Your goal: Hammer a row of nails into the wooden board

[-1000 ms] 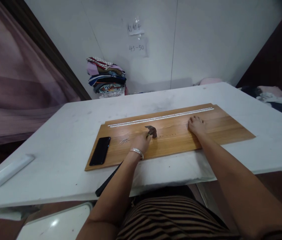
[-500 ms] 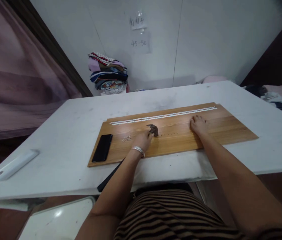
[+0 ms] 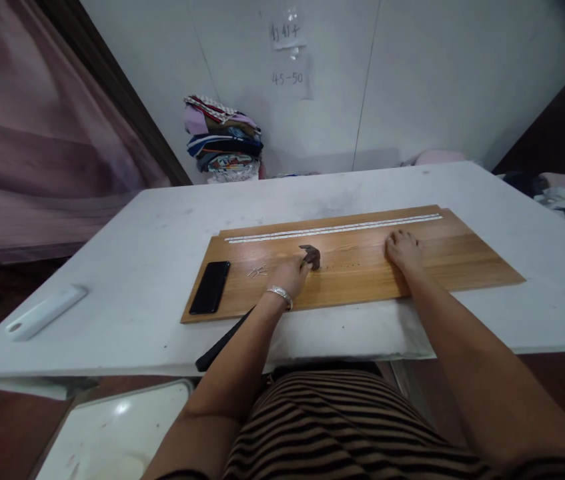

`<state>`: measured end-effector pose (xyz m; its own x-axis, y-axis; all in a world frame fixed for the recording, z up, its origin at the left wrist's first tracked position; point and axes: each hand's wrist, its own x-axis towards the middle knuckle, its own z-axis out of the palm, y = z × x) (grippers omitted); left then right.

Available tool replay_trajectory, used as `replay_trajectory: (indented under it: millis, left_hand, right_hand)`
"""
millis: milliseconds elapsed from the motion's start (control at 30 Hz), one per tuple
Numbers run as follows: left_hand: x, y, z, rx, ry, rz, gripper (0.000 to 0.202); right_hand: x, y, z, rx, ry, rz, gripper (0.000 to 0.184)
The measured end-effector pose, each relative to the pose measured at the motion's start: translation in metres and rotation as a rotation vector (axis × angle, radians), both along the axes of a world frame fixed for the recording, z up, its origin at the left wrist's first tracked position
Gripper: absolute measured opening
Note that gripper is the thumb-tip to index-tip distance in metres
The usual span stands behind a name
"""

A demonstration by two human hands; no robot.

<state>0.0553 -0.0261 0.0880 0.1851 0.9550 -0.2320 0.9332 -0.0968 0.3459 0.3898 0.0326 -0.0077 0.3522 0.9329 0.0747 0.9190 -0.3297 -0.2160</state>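
Note:
A claw hammer point(image 3: 314, 259) is gripped close to its metal head by my left hand point(image 3: 287, 276), and its dark handle slants down left past the board's front edge. The head is at the left end of a row of small dark dots point(image 3: 342, 266) in the wooden board point(image 3: 442, 257); nails or holes, I cannot tell. My right hand point(image 3: 404, 251) rests on the board to the right of that row, fingers apart and slightly bent, holding nothing. Several loose nails point(image 3: 258, 271) lie left of my left hand. A black phone point(image 3: 210, 287) lies on the board's left end.
Two thin white marked strips point(image 3: 332, 230) run along the board's far side. The board lies on a white table point(image 3: 162, 233). A white, long object point(image 3: 47, 312) is at the table's left. Folded clothes point(image 3: 225, 140) are stacked by the wall behind.
The whole view has shifted slightly, moving the scene a little to the right. Both hands and the hammer keep about the same places on the board.

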Motion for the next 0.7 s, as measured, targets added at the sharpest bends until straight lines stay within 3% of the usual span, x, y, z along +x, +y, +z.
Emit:
replay_trajectory:
  millis: [700]
  left_hand:
    - [0.0007,0.0034,-0.002,0.008,0.014,0.002,0.037]
  right_hand:
    - [0.0014,0.0012,-0.0009,0.03,0.02,0.021,0.05]
